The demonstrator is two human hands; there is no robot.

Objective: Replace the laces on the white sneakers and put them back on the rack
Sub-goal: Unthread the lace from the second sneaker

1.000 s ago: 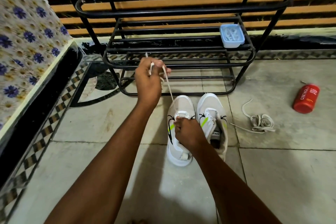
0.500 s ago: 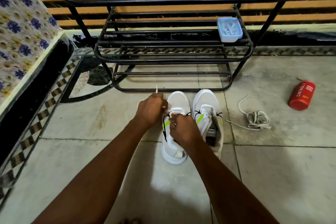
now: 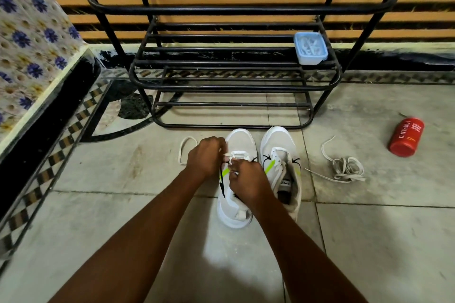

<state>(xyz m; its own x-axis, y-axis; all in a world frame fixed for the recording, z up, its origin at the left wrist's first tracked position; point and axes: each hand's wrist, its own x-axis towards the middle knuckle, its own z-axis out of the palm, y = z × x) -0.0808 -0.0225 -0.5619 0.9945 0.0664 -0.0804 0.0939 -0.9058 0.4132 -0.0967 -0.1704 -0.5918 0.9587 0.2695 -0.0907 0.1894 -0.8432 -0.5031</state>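
Two white sneakers with green and black marks stand side by side on the tiled floor in front of the black metal rack (image 3: 236, 86). Both my hands work over the left sneaker (image 3: 240, 140). My left hand (image 3: 205, 156) pinches the white lace (image 3: 187, 150), whose loose loop lies on the floor to its left. My right hand (image 3: 246, 177) pinches the lace at the eyelets and covers the tongue. The right sneaker (image 3: 279, 147) has no lace and stands open.
A tangled pile of old greyish laces (image 3: 344, 167) lies on the floor right of the sneakers. A red can (image 3: 406, 136) lies farther right. A pale blue plastic box (image 3: 310, 48) sits on the rack's middle shelf. A flowered bed edge (image 3: 32, 61) runs along the left.
My left hand has come down from the height of the rack to the left sneaker, and the slack lace now lies looped on the floor. My right hand stays at the eyelets.
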